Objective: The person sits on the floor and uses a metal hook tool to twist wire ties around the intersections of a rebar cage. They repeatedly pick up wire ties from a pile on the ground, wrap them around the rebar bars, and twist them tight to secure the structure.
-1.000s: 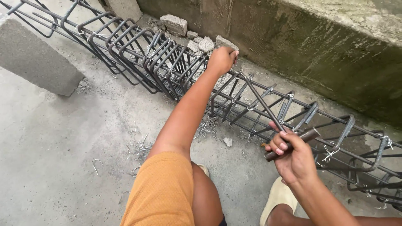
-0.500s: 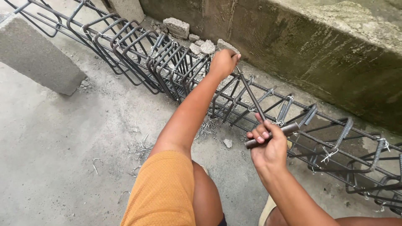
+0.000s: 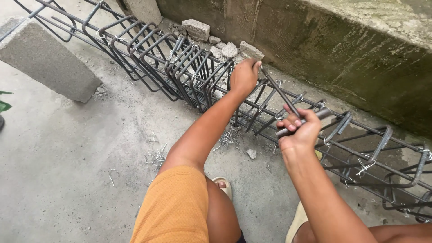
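Head view: my left hand [image 3: 244,74] pinches rebar cage [image 3: 189,67] top bar; right hand [image 3: 300,130] fist-closed on T-handle tying tool [image 3: 288,105] (shaft angled toward left hand).

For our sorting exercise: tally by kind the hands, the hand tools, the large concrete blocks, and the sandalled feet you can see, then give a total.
Hands: 2 (left hand, right hand)
T-handled tying tool: 1
Large concrete block: 1
Sandalled feet: 2 (one, other)
Total: 6

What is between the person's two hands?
In the head view, a thin dark metal rod runs from the left hand to the right hand, over the grey rebar cage.
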